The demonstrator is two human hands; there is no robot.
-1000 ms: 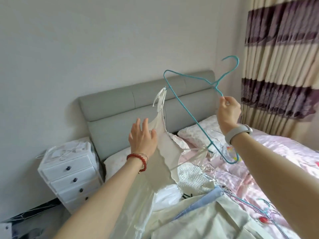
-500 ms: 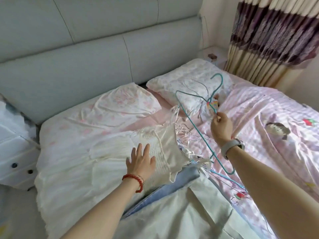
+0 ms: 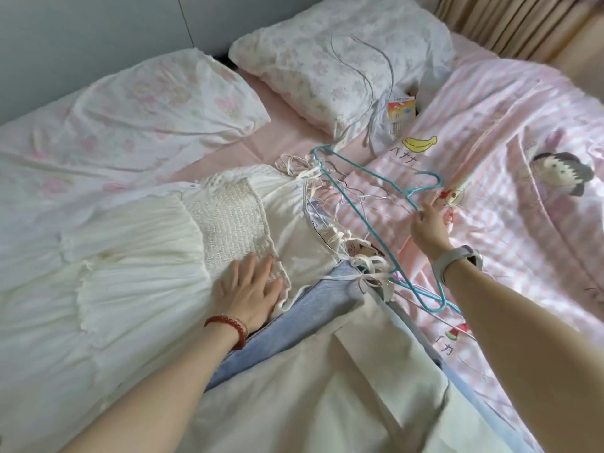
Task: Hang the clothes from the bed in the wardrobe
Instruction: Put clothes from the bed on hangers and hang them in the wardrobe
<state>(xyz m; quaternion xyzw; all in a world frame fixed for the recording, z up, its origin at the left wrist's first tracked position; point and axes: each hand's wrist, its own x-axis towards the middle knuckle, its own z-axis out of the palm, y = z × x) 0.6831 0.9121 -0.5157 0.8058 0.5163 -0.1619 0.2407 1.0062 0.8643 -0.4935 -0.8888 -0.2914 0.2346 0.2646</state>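
While the left hand [image 3: 250, 291] lies flat, fingers spread, on a white strappy dress [image 3: 157, 256] spread over the bed [image 3: 287, 138], the right hand [image 3: 429, 228] pinches a teal wire hanger [image 3: 366, 220] by its neck, just right of the dress.

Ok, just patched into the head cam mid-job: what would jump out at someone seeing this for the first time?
The teal wire hanger stands out first, lying slantwise on the pink striped quilt right of centre, with the right hand at its neck. Next is the white dress spread flat across the left of the bed, the left hand pressed open on its knitted bodice. A blue garment lies below it.
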